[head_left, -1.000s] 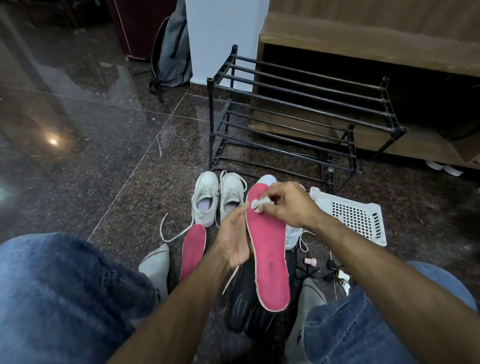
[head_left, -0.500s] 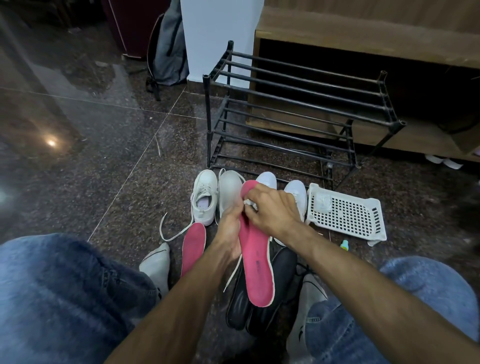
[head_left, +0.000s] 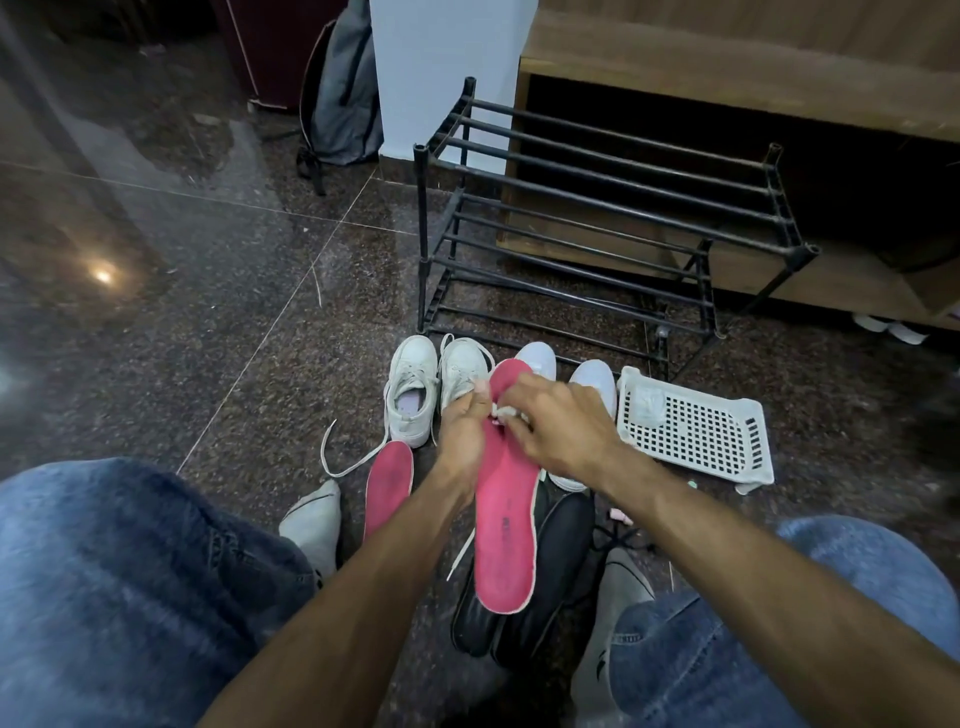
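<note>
A long pink insole (head_left: 506, 525) is held up above the floor between my knees. My left hand (head_left: 462, 431) grips its left edge near the toe end, thumb on top. My right hand (head_left: 558, 421) pinches a small white wipe (head_left: 505, 411) and presses it onto the upper part of the insole. A second pink insole (head_left: 388, 486) lies flat on the floor to the left.
A pair of white sneakers (head_left: 415, 395) and another white pair (head_left: 589, 384) stand in front of a black metal shoe rack (head_left: 597, 218). Black shoes (head_left: 556, 561) lie under the held insole. A white perforated tray (head_left: 691, 426) sits at right. A grey backpack (head_left: 343, 98) leans at the back.
My right hand has slid the wipe back and forth on the insole's upper part. The insole has tilted slightly in my left hand, and my view has shifted a little.
</note>
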